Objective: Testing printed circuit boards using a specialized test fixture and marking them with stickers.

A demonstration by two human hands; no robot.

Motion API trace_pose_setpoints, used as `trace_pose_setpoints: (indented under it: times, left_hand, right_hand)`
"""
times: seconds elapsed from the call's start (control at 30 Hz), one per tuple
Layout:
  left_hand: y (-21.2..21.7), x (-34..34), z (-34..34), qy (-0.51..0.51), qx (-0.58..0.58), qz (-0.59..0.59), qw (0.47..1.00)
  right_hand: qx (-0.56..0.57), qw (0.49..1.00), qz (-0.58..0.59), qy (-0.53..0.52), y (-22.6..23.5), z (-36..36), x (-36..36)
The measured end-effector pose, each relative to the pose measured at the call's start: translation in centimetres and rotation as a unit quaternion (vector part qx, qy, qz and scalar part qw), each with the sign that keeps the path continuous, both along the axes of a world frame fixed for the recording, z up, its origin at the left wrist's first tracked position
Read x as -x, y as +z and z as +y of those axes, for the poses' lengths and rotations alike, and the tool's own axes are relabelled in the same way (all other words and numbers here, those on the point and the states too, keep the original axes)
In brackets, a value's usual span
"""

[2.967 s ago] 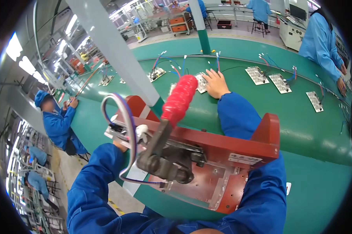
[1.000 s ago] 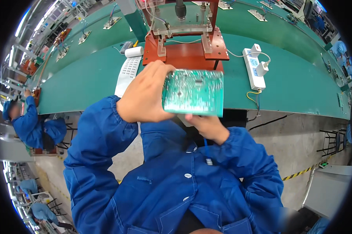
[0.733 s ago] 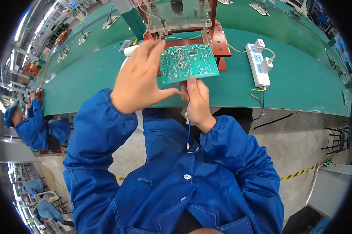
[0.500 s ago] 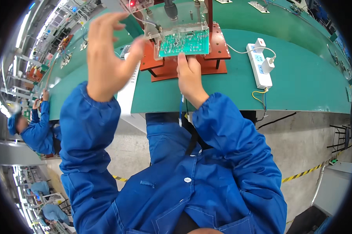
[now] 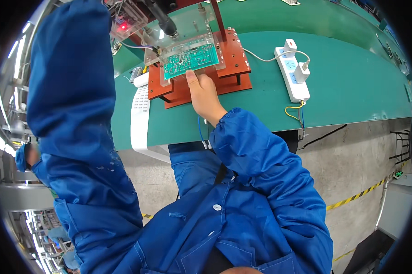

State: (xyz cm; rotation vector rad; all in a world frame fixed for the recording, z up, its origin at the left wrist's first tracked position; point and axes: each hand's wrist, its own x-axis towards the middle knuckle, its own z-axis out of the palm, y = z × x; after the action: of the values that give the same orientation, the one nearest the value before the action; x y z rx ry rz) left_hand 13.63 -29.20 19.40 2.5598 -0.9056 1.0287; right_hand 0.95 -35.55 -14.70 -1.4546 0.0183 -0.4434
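A green circuit board (image 5: 192, 60) lies in the clear plastic holder of a red-brown test fixture (image 5: 234, 54). My right hand (image 5: 205, 97) pinches the board's near edge, thumb on top and the other fingers below it. My left arm stretches far forward past the fixture's left side; only its blue sleeve (image 5: 71, 91) shows, and the left hand is beyond the upper edge of the picture. Above the board hangs a black rod-shaped part (image 5: 162, 20) of the fixture. A small module with a lit red light (image 5: 123, 26) sits at the fixture's upper left.
A white power strip (image 5: 292, 73) with plugs and a cable lies right of the fixture on the green table (image 5: 352, 86). A strip of white labels (image 5: 140, 114) hangs over the table's front edge at left. Another person in blue (image 5: 30, 157) is at far left.
My left hand has risen forward out of the picture. The fixture, board and right hand appear lower and further left in the view; the right hand keeps to the board's near edge.
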Motion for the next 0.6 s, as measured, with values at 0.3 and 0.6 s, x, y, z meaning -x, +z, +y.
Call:
trace_pose_setpoints:
  times: [0.3,0.6]
  left_hand:
    - [-1.1,-1.3,-0.4,0.01,-0.104,0.055,0.993]
    - [-15.8,6.1,-2.1,-0.441,0.32,-0.441,0.713]
  right_hand:
    - [0.022,0.999,0.016,0.035,1.3,-0.7,0.7]
    - [0.034,0.998,0.002,0.052,1.3,-1.2,0.5]
